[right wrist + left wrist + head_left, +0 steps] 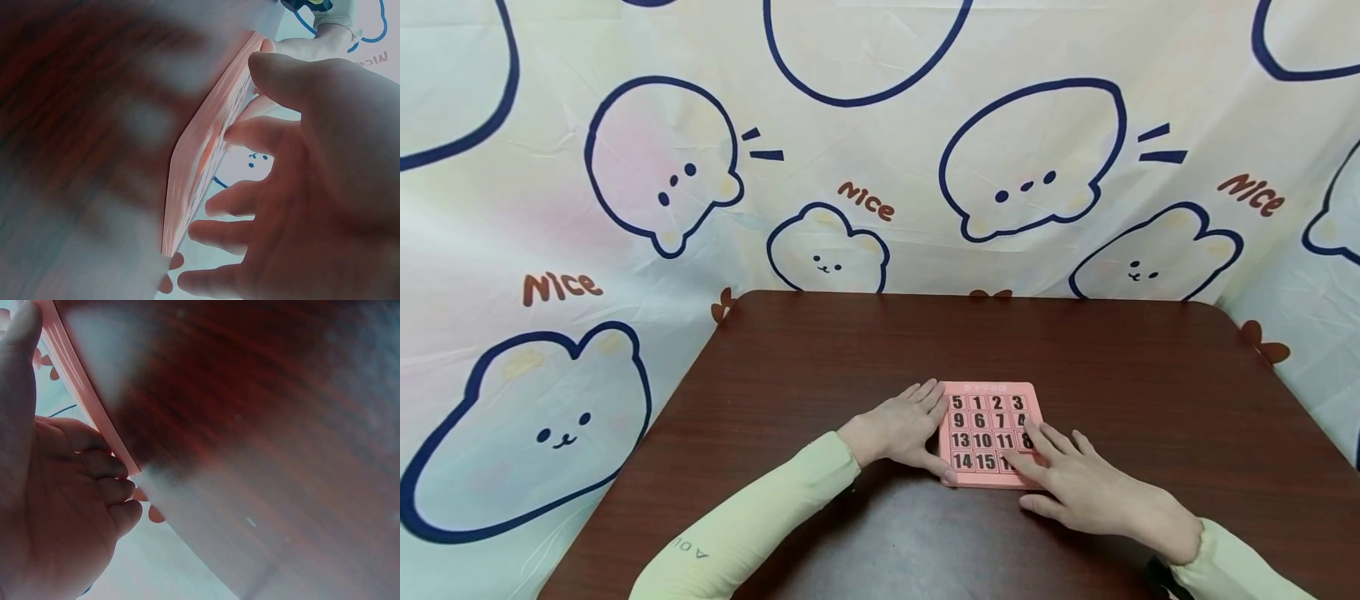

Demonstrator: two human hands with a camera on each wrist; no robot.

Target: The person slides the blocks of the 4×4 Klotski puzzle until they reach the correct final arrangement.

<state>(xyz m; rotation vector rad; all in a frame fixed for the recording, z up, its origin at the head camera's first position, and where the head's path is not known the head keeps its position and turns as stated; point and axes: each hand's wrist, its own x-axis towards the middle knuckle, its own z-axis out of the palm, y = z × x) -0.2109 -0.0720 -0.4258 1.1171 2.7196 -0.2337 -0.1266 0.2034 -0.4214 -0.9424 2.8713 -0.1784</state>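
A flat pink number slide puzzle [982, 440] lies on the table, its top row reading 5, 1, 2, 3. My left hand [898, 425] rests along its left side, thumb at the near left corner and fingers by the far left one. From the left wrist view, the fingertips of that hand [69, 487] meet the puzzle's edge [94, 406]. Over the near right part is my right hand [1093, 492], fingers spread, index fingertip on a bottom-row tile. The right fingers cover part of the right column. In the right wrist view this hand [312, 169] stands palm-visible beside the puzzle [203, 150].
The dark brown wooden table [820, 350] extends around the puzzle on all sides. A pale curtain [850, 150] with cartoon bears and the word Nice hangs behind and beside it. Pale sleeves [775, 508] cover both forearms.
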